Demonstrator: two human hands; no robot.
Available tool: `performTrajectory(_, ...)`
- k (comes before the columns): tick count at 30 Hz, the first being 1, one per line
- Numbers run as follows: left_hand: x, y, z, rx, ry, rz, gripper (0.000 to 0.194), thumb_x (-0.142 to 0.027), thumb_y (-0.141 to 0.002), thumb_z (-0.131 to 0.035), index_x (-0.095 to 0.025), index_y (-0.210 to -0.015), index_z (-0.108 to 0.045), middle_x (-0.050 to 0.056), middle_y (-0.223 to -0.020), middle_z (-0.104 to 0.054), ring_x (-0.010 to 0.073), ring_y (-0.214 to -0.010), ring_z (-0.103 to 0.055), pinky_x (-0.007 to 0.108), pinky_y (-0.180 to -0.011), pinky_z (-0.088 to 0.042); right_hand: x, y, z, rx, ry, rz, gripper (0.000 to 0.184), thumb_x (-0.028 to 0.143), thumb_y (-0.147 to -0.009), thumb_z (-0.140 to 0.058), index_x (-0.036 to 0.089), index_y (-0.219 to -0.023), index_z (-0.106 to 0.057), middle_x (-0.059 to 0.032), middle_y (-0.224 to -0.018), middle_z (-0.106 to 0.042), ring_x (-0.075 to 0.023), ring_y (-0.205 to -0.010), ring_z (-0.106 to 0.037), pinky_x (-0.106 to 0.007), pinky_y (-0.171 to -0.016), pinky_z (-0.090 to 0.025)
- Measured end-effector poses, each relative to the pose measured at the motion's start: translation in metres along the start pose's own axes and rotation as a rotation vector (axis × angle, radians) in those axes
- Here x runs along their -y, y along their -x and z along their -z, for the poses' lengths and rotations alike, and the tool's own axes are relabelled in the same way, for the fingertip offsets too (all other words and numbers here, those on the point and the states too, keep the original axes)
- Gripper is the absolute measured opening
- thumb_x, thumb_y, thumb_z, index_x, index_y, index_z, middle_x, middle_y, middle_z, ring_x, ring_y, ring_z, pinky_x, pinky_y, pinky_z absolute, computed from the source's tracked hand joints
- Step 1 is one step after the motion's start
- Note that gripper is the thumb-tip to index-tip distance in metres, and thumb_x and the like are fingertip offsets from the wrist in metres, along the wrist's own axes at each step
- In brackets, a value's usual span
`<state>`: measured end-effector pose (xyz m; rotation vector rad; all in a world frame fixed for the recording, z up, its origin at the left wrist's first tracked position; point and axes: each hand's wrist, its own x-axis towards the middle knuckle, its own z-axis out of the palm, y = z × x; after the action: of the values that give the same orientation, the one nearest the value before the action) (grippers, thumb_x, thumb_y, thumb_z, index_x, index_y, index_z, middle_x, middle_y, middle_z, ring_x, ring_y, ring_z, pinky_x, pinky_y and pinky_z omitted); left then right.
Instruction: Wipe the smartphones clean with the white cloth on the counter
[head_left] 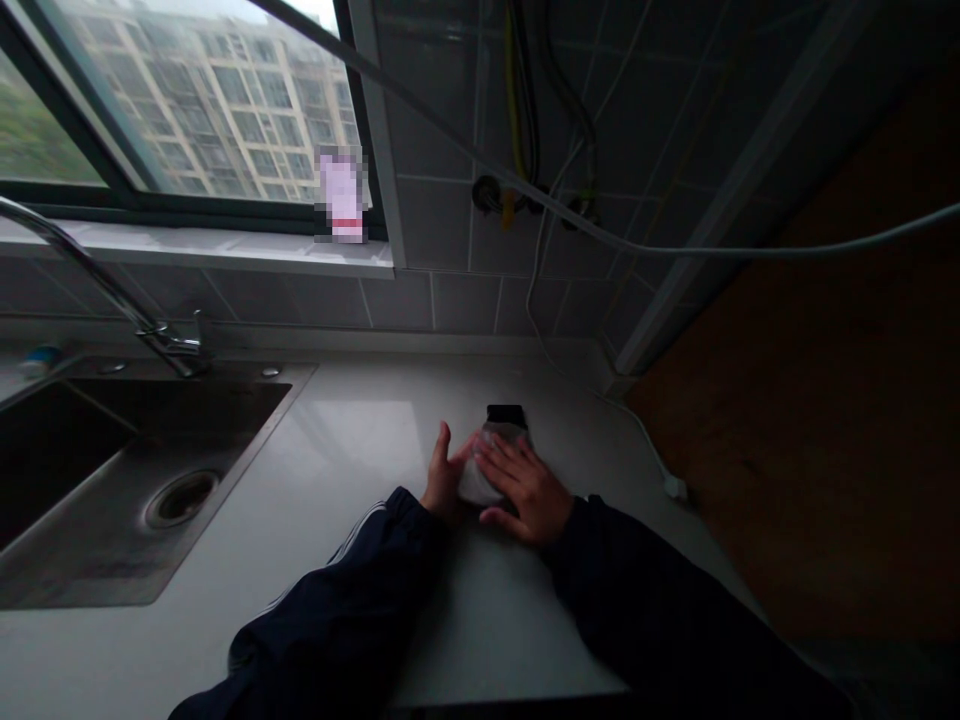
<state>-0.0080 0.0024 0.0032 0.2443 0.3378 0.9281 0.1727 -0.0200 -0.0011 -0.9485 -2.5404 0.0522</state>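
The left hand (444, 475) is open with its fingers spread, and it touches the side of a white cloth (480, 475). The right hand (526, 490) lies flat on the cloth, maybe pressing to keep it still. Neither hand grips. A black thing (505, 414) pokes out just past the cloth. All this sits on a white counter (495, 630). Left of the hands is a steel sink (172, 480), and farther off a tap (169, 340) stands by a window (210, 100).
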Motion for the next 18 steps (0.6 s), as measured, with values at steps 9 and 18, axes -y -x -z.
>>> performTrajectory(9,-0.002,0.002,-0.003,0.091,0.006,0.052,0.085,-0.075,-0.096,-0.027,-0.015,-0.154,-0.043,0.021,-0.126,-0.069,0.0344,-0.106,-0.071,0.051,-0.096,-0.053,-0.016,0.001,0.004,-0.065,0.009,-0.028,0.063,0.054,-0.107,-0.032,0.012,-0.149,-0.052,-0.0169,-0.154,-0.051,-0.0325,-0.149,-0.041,-0.064,-0.121,-0.028)
performTrajectory(18,-0.001,0.002,-0.002,0.006,0.009,0.019,0.079,-0.069,-0.098,-0.03,-0.013,-0.15,-0.047,0.02,-0.116,-0.072,0.0316,-0.094,-0.074,0.045,-0.086,-0.057,-0.003,0.0,0.005,-0.049,-0.063,-0.039,0.06,0.056,-0.106,-0.037,0.015,-0.145,-0.056,-0.0146,-0.151,-0.055,-0.0335,-0.15,-0.04,-0.069,-0.123,-0.013)
